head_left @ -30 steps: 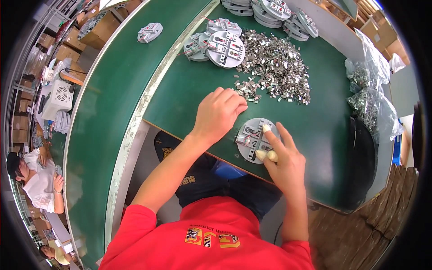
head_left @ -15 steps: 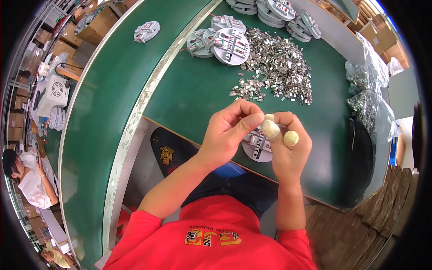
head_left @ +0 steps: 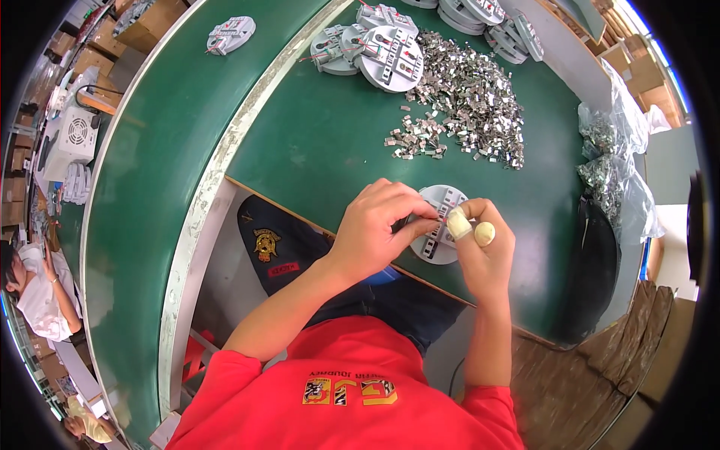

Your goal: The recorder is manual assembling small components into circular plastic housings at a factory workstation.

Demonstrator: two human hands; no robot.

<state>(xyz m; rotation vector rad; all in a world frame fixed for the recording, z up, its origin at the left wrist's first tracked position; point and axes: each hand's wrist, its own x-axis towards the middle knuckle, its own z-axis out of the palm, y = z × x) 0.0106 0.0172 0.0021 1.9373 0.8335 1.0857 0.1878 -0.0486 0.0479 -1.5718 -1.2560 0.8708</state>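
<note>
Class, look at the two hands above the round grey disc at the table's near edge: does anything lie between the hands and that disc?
Nothing visible does. The left hand and right hand meet directly over the round grey disc. The pile of small metal clips lies farther back on the green table, apart from the disc.

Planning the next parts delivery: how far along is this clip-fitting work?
Looks done: several grey round discs with fittings sit stacked at the table's far side. In hand: the left hand and right hand meet over one round disc at the table edge, apparently fitting a small piece. Left: a large pile of metal clips and bagged ones, so probably plenty remains.
</note>
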